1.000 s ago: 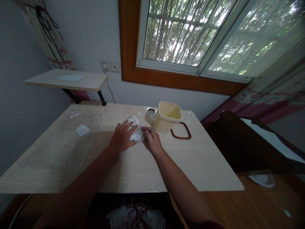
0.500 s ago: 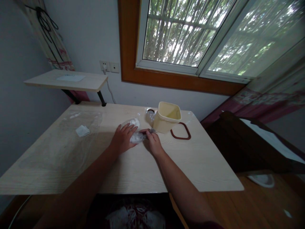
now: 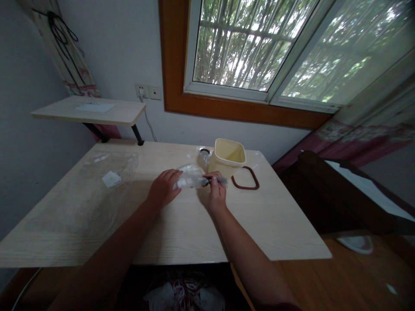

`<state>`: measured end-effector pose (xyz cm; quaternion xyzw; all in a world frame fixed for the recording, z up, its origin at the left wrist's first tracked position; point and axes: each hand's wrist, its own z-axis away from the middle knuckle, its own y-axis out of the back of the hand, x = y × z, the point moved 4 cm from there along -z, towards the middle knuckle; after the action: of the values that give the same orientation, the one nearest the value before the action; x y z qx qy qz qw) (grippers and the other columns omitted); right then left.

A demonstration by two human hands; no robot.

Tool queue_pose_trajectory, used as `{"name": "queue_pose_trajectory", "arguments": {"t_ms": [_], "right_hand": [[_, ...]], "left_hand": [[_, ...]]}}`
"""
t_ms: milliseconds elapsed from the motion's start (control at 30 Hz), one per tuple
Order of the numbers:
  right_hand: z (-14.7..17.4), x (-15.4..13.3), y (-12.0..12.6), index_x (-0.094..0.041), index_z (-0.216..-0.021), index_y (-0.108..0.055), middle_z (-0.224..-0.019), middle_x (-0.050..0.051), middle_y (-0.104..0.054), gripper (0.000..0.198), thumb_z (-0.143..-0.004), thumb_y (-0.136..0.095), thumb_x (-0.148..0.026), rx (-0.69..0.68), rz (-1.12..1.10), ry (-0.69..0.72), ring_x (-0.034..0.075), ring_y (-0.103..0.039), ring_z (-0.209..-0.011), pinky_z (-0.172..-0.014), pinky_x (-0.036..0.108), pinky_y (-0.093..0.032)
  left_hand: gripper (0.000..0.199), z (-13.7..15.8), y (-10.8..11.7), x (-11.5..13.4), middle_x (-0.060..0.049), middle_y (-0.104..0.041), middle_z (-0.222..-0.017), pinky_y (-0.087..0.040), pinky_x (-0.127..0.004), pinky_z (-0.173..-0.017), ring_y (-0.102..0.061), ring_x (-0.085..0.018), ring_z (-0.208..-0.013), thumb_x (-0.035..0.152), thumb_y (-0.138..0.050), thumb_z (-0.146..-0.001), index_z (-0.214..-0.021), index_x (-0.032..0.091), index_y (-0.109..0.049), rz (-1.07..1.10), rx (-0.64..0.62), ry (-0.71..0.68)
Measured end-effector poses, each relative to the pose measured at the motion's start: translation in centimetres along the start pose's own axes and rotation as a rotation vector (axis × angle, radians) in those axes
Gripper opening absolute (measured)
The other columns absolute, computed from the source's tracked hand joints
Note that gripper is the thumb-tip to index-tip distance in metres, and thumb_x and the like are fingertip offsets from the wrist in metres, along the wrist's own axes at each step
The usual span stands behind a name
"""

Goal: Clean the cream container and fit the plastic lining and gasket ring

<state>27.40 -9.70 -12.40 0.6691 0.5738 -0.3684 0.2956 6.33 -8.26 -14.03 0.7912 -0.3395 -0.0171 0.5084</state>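
A crumpled clear plastic bag [image 3: 189, 176] with whitish contents is stretched between my two hands above the table. My left hand [image 3: 164, 188] grips its left end, the fingers closed along the edge. At the other end, my right hand [image 3: 217, 194] pinches the gathered plastic between thumb and fingers. Something small and dark shows at those fingertips, too blurred to name. Just behind my right hand stands a cream square-topped plastic bin [image 3: 227, 162], upright and open at the top. A brown rounded-square ring [image 3: 249, 188] lies flat beside it.
A small clear bag with a dark ring-shaped piece [image 3: 204, 156] lies left of the bin. On the table's left are a large flat plastic sheet [image 3: 81, 203] and a white folded packet [image 3: 112, 179]. A raised shelf [image 3: 87, 111] stands at the back left.
My right hand has moved right, drawing the bag's end with it, and the bag is now stretched longer. My left hand has shifted slightly; its fingers no longer lie spread over the bag.
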Motion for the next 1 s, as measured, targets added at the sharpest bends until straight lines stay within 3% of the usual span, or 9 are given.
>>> {"name": "queue_pose_trajectory", "arguments": {"t_ms": [200, 333, 433, 567, 800, 1000], "right_hand": [[-0.4, -0.5, 0.7, -0.023, -0.115, -0.071, -0.105, 0.008, -0.066, 0.032, -0.102, -0.047, -0.04, -0.01, 0.153, 0.144, 0.025, -0.061, -0.103, -0.092, 0.042, -0.05], [-0.8, -0.4, 0.7, -0.028, -0.133, -0.064, -0.127, 0.01, -0.061, 0.04, -0.096, -0.058, -0.041, -0.097, 0.288, 0.238, 0.028, -0.055, -0.122, -0.107, 0.05, -0.044], [-0.8, -0.4, 0.2, -0.03, -0.139, -0.059, -0.136, 0.01, -0.058, 0.047, -0.093, -0.065, -0.039, -0.153, 0.35, 0.26, 0.029, -0.052, -0.128, -0.111, 0.051, -0.041], [-0.6, 0.1, -0.4, -0.031, -0.14, -0.057, -0.135, 0.009, -0.059, 0.047, -0.094, -0.065, -0.036, -0.195, 0.368, 0.233, 0.027, -0.054, -0.127, -0.111, 0.049, -0.043], [-0.3, 1.2, -1.1, -0.03, -0.138, -0.06, -0.127, 0.008, -0.064, 0.04, -0.098, -0.059, -0.035, -0.277, 0.41, 0.202, 0.025, -0.058, -0.121, -0.106, 0.046, -0.047], [0.5, 0.3, -2.5, -0.028, -0.13, -0.065, -0.13, 0.01, -0.063, 0.032, -0.1, -0.057, -0.032, -0.453, 0.525, 0.325, 0.026, -0.057, -0.118, -0.102, 0.047, -0.048]], "left_hand": [[0.049, 0.0, 0.2, -1.1, -0.009, -0.067, -0.128, -0.047, -0.04, -0.106, -0.062, -0.026, -0.117, 0.017, -0.063, -0.082, -0.13, 0.022, -0.06, 0.189, 0.054, 0.123], [0.031, 0.0, 0.5, -1.7, -0.008, -0.073, -0.11, -0.051, -0.035, -0.092, -0.067, -0.025, -0.101, 0.034, -0.062, -0.088, -0.115, 0.019, -0.067, 0.387, 0.063, 0.287], [0.035, 0.2, 0.5, -1.7, -0.005, -0.074, -0.099, -0.051, -0.031, -0.084, -0.068, -0.023, -0.091, 0.046, -0.061, -0.089, -0.111, 0.018, -0.067, 0.597, 0.025, 0.387], [0.05, 0.2, 0.0, -1.2, -0.008, -0.073, -0.114, -0.051, -0.032, -0.089, -0.067, -0.025, -0.102, 0.051, -0.062, -0.088, -0.125, 0.017, -0.061, 0.839, -0.006, 0.409], [0.065, 0.1, -0.6, -1.4, -0.013, -0.064, -0.133, -0.045, -0.041, -0.106, -0.06, -0.03, -0.121, 0.053, -0.063, -0.088, -0.14, 0.017, -0.052, 0.986, 0.042, 0.407], [0.075, 0.1, -1.1, -2.4, -0.016, -0.058, -0.142, -0.042, -0.044, -0.11, -0.054, -0.033, -0.13, 0.053, -0.072, -0.081, -0.142, 0.016, -0.049, 1.079, 0.101, 0.423]]}}
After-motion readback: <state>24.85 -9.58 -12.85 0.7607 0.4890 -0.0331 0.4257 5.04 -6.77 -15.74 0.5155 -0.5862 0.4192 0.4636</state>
